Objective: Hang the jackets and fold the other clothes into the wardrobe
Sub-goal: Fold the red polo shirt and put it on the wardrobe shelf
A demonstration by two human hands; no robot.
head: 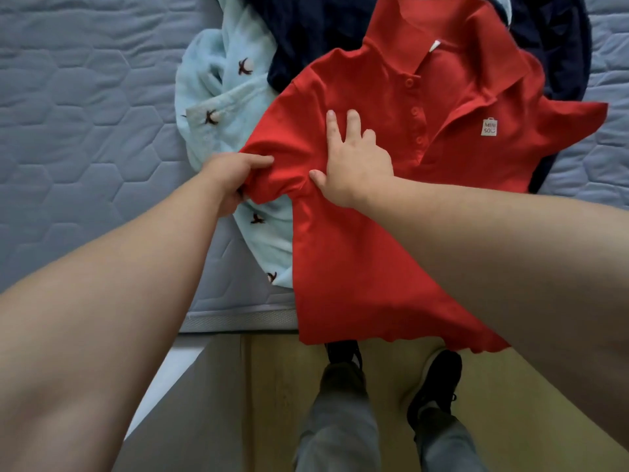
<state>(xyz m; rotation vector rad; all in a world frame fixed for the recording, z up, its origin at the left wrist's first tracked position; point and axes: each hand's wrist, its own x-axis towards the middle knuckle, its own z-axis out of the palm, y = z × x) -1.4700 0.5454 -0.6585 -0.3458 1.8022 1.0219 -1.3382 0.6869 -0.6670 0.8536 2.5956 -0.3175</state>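
Note:
A red polo shirt [367, 253] lies face up on the bed, collar at the far end, its hem hanging over the near mattress edge. My left hand [235, 178] pinches the shirt's left sleeve and bunches it. My right hand [354, 165] presses flat on the chest beside the button placket, fingers spread. Under the shirt lie a pale blue fleece garment with dark embroidered marks [218, 103] and a dark navy garment [316, 32].
The grey quilted mattress [85, 131] stretches to the left and shows again at the right [606, 158]. Below its near edge is a wooden floor [272, 386] with my two legs and black shoes [432, 386].

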